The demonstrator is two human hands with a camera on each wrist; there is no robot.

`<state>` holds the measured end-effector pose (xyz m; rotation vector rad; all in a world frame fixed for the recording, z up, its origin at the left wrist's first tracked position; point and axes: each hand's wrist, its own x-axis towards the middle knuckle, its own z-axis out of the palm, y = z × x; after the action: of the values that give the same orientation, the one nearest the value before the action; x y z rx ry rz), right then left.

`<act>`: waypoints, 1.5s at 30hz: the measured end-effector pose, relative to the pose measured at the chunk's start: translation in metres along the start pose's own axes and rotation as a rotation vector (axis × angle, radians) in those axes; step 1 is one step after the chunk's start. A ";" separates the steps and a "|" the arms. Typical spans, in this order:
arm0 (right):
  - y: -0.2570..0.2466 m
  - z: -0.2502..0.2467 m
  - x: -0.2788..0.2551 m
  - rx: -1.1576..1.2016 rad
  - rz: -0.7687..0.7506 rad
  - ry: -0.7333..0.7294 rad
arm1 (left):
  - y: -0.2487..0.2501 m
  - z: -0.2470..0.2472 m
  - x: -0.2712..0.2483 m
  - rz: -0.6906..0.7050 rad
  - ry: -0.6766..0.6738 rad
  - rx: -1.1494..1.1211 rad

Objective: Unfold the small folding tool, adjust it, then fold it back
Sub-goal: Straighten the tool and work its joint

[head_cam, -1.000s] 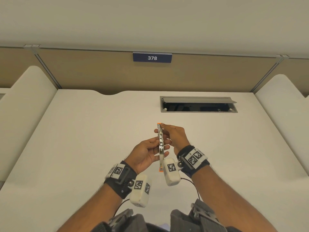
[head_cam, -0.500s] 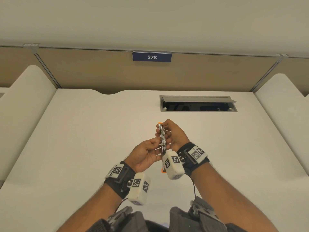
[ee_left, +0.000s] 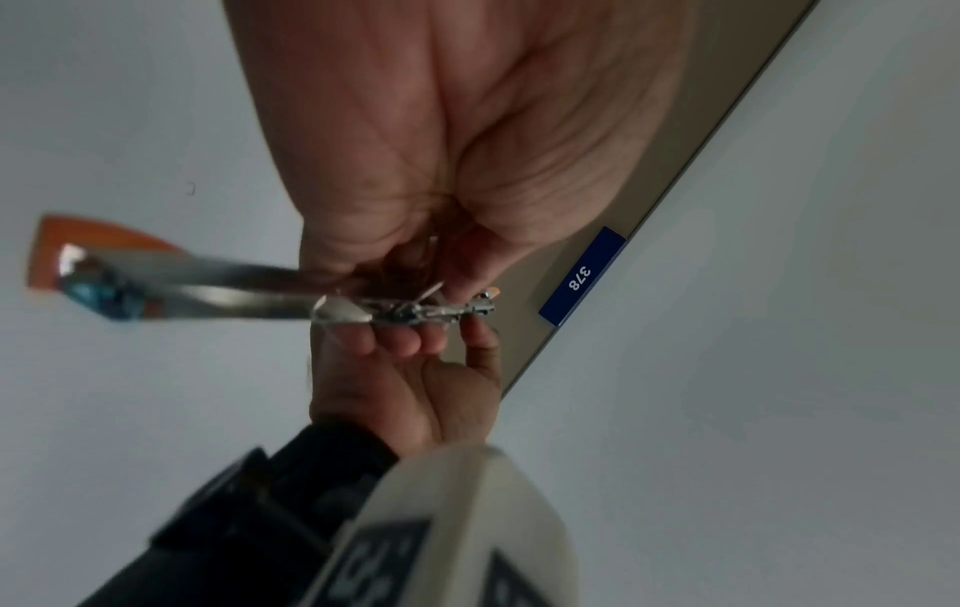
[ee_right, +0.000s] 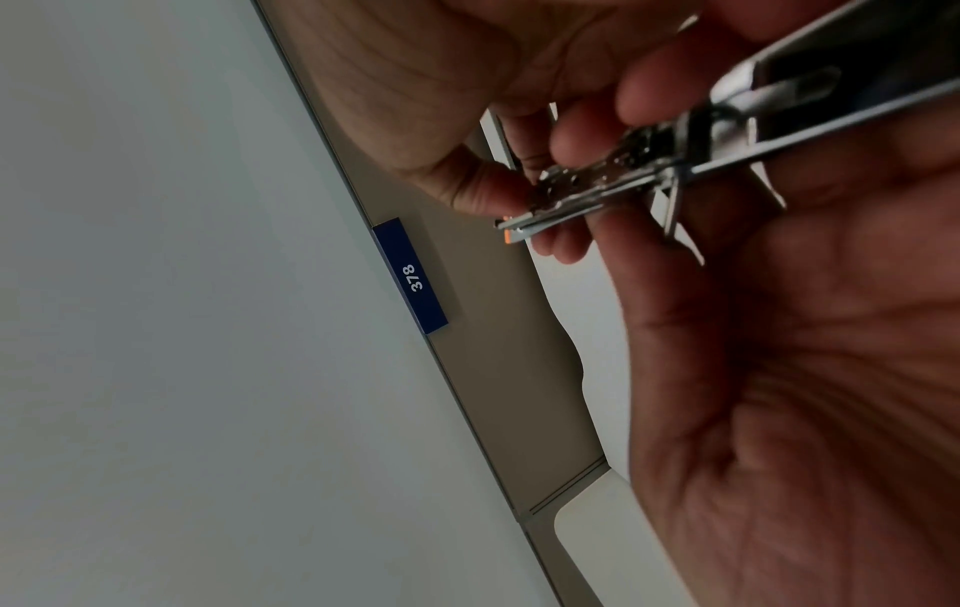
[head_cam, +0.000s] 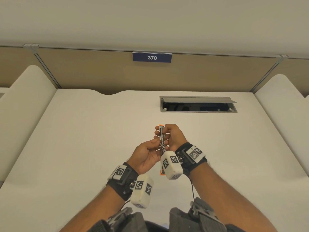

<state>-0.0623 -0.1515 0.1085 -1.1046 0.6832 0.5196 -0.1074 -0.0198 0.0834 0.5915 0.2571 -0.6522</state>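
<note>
The folding tool (head_cam: 161, 138) is a slim metal bar with orange tips, held upright above the white desk (head_cam: 80, 148). My right hand (head_cam: 168, 134) curls its fingers round the tool's upper half. My left hand (head_cam: 153, 149) pinches its middle from the left, where thin metal blades stick out sideways. The right wrist camera box hides part of the lower handle. In the left wrist view the tool (ee_left: 233, 287) lies across, my left hand (ee_left: 374, 263) above it and my right hand (ee_left: 400, 341) below. In the right wrist view both hands hold the tool (ee_right: 597, 185).
An open cable hatch (head_cam: 198, 104) sits in the desk behind the hands. A brown partition with a blue sign reading 378 (head_cam: 152, 57) closes the back. White side dividers (head_cam: 25, 101) stand at left and right.
My right hand has curled more round the tool's upper half and its wrist has swung left in front of the lower handle. Thin blades now stick out at the tool's middle.
</note>
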 end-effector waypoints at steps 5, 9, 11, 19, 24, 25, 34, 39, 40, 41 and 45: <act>0.003 0.004 -0.001 -0.014 0.018 -0.006 | -0.006 0.007 0.008 0.034 0.114 -0.003; 0.006 0.006 -0.008 -0.046 0.049 -0.008 | -0.008 0.005 0.015 0.054 0.190 0.017; 0.008 0.007 -0.008 -0.047 0.061 -0.008 | -0.008 0.003 0.017 0.050 0.213 0.030; 0.012 0.010 -0.003 0.017 0.134 -0.048 | -0.005 0.000 0.018 0.030 0.185 0.023; 0.009 0.008 -0.012 -0.027 0.180 -0.114 | 0.001 0.003 0.014 -0.023 0.166 0.047; 0.008 0.007 -0.012 -0.021 0.177 -0.128 | 0.003 0.003 0.014 -0.033 0.161 0.048; -0.001 0.001 -0.012 -0.172 -0.131 -0.052 | 0.013 0.010 0.009 -0.114 0.101 0.099; 0.002 0.001 -0.003 -0.203 -0.295 0.012 | 0.011 0.013 0.005 -0.096 0.050 0.120; 0.003 0.000 -0.001 -0.206 -0.309 0.020 | 0.010 0.013 0.005 -0.090 0.046 0.120; 0.003 -0.001 0.000 -0.204 -0.322 0.030 | 0.009 0.013 0.004 -0.084 0.041 0.118; 0.001 -0.004 0.004 -0.164 -0.360 0.034 | 0.005 0.008 0.000 -0.090 0.048 0.133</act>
<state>-0.0613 -0.1546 0.1043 -1.3587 0.4609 0.2507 -0.1033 -0.0215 0.0923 0.7272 0.2883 -0.7465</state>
